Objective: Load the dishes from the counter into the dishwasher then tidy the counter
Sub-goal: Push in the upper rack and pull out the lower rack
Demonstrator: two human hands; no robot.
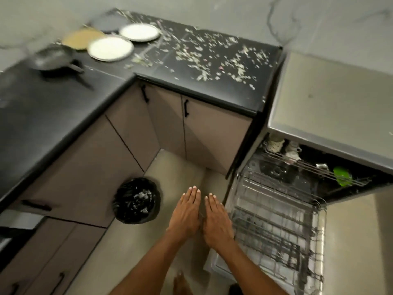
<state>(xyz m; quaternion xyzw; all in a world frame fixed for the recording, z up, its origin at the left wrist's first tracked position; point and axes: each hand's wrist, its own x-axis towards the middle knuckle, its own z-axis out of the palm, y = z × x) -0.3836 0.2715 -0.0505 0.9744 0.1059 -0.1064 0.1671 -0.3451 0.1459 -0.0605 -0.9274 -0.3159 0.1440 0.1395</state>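
Bare forearms, no sleeves; short pale fingernails (pixel 194 188).

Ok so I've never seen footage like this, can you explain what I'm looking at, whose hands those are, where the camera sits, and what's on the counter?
There is one picture, taken by a wide-angle camera worn on a person's head, looking down at their own bare hands. No robot is involved. The left hand and right hand are held out flat side by side with straight fingers, holding nothing. On the black counter lie two white plates, a tan plate, a dark pan and scattered food scraps. At the right the dishwasher stands open with its lower rack pulled out. A bin with a black bag stands on the floor.
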